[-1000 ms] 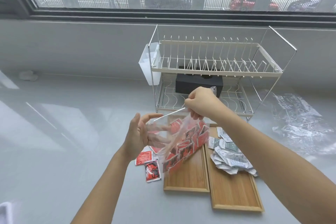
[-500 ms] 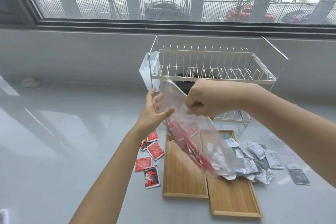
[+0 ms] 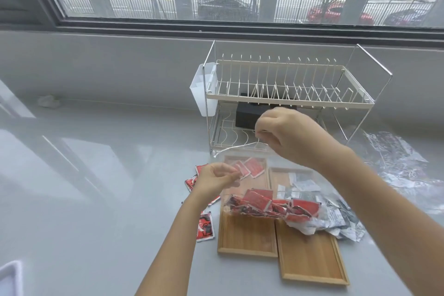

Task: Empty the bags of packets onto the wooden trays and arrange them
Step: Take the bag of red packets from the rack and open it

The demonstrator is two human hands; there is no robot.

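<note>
Right hand (image 3: 292, 137) pinches clear bag (image 3: 259, 190) top; left hand (image 3: 217, 179) grips its side, fingers curled. Bag hangs over left tray (image 3: 247, 240), red packets (image 3: 269, 205) pooled low in the bag, below both hands. Grey packets (image 3: 336, 218) on right tray (image 3: 310, 262).

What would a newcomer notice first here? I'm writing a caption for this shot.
The clear bag of red packets, held up over two wooden trays in the middle: the right hand pinches its top, the left hand its side. Silver packets lie heaped on the right tray, and a wire dish rack stands behind.
</note>
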